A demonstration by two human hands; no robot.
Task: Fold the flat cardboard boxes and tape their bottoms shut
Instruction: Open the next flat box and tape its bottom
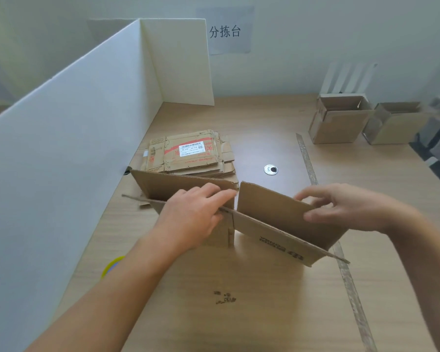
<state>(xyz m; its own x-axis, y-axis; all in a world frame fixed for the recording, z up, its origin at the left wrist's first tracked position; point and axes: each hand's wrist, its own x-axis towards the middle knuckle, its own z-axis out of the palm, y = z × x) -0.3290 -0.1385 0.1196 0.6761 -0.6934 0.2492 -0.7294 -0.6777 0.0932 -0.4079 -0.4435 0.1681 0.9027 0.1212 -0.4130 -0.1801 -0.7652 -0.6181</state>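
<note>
A brown cardboard box [272,232] stands partly unfolded on the wooden table [264,313], its flaps pointing up. My left hand [191,217] lies over the box's middle fold, fingers stretched flat against the left flap. My right hand [341,207] pinches the top edge of the right flap [272,207] between thumb and fingers. Behind the box lies a stack of flat cardboard boxes [191,153], the top one bearing a white label. A roll of tape with a yellow rim [111,266] shows partly under my left forearm.
A white partition board [74,123] walls the left side and back corner. Two folded open boxes [338,120] [396,123] stand at the back right. A round cable hole [270,169] and a strip of tape [346,270] mark the table.
</note>
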